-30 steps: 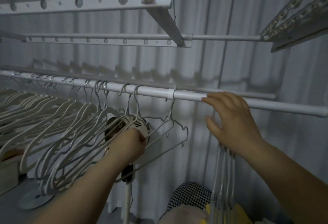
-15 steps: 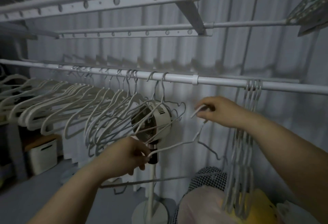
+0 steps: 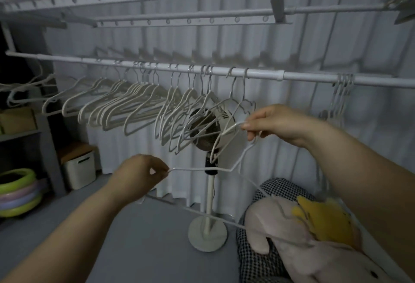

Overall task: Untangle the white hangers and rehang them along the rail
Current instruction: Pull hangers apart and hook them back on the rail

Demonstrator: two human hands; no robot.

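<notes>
Pinched in two places, one thin white wire hanger [image 3: 202,169] is held below the rail, before the fan: its outer wire by the left hand [image 3: 141,172], its curved hook end by the right hand [image 3: 276,123]. One long white tubular rail [image 3: 303,77] is recorded. A crowded row of white hangers [image 3: 125,107], too overlapped for counting, is hung left; a tight bunch [image 3: 342,89] right. One round-based pedestal fan [image 3: 207,233] is noted.

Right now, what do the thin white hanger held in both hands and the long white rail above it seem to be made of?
The thin white hanger looks like metal wire with a matte white coating: very slim, sharply bent, no shine. The long white rail looks like a painted or coated metal tube: round, smooth, faintly glossy. Neither is certain from the look alone.
</notes>
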